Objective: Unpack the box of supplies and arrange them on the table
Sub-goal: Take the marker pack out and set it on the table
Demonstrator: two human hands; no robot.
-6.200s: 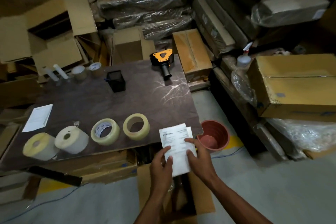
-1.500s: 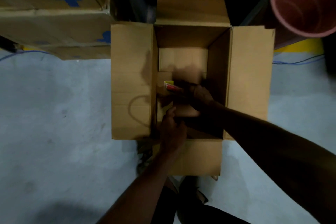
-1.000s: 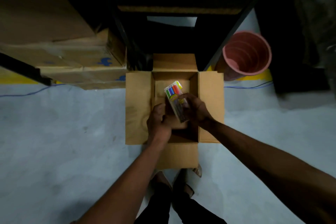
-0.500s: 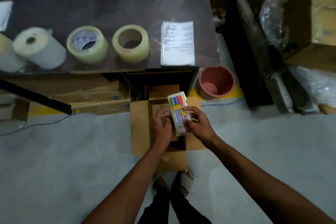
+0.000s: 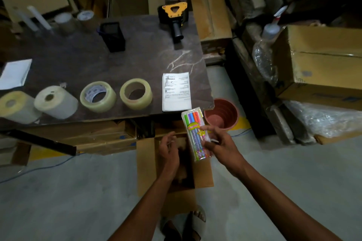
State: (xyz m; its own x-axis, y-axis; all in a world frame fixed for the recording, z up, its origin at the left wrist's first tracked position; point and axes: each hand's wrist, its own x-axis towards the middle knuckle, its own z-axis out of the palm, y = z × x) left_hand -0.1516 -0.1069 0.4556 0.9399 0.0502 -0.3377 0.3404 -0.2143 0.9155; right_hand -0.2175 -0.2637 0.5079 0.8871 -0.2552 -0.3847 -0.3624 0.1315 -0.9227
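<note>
The right hand [image 5: 219, 144] is pinching the pen pack [image 5: 195, 135] by its edge, left hand [image 5: 169, 148] released, so it is risking slipping into the box [image 5: 146, 162].

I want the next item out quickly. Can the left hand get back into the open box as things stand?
Probably yes. The left hand hangs empty right over the open box, its flaps folded out. The marker pack sits in the right hand, off to the side.

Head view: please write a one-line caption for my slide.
Right hand lifts a marker pack from the open box toward the table.
</note>
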